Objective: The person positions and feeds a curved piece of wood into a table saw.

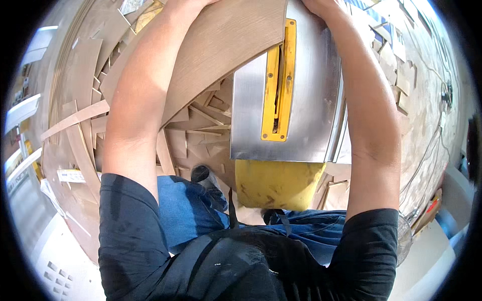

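Note:
A brown wooden sheet (226,35) lies across the left part of a steel saw table (314,75) with a long yellow slotted insert (288,100). My left hand (203,3) is at the sheet's far part, cut off by the top of the picture, so its fingers are hidden. My right hand (314,6) is at the top too, beside the sheet's right edge above the steel top; its fingers are mostly out of view. Below the table's near edge is a yellow machine body (276,185).
Wood offcuts and strips (201,130) litter the floor under the sheet and at the left (85,140). Smaller pieces (401,85) lie at the right, with loose cables (439,125) beyond. My legs in jeans (183,205) stand at the table's near end.

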